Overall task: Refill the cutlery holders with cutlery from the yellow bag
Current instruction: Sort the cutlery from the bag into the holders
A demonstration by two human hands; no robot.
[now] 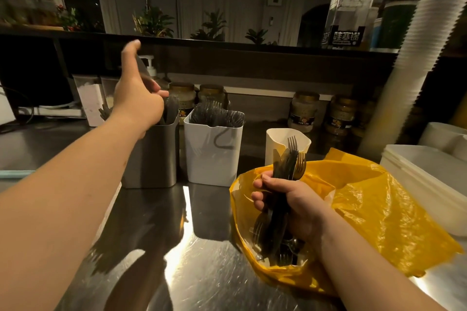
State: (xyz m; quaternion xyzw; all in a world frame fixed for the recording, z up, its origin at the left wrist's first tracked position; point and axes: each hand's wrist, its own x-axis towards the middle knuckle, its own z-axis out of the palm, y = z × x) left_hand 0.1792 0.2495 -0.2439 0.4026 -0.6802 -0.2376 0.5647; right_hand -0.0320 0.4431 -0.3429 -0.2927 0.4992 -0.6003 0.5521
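Head view showed my right hand (285,206) clenched round a bundle of forks and knives (288,161), directly over the open mouth of the yellow bag (379,209), tines and blade tips pointing up. More loose cutlery (280,247) lay inside the bag, under my fist.

My left hand (137,94) was well to the left of the bag and farther back, at the rim of the steel holder (151,156). Its fingers were bent round a dark piece (142,70), too blurred to name for sure, though I took it for a knife. My thumb stuck up beside it.

Between that holder and the bag stood the white holder (214,159), crammed with forks. Just behind the bag stood the small white holder (275,137); my bundle hid its inside, so I could not tell how full it was.

I judged the cutlery stiff, hard metal. It was nothing fragile, and a fistful would have real weight. The smooth handles would likely slide against one another, so a full wrap round the middle of the handles seemed the safe hold, well below tines and edges. A single piece I would pinch by its handle and lower handle-first. The bag itself looked thin, soft plastic that would sag and give no support, so I would not count on it to keep its mouth open.
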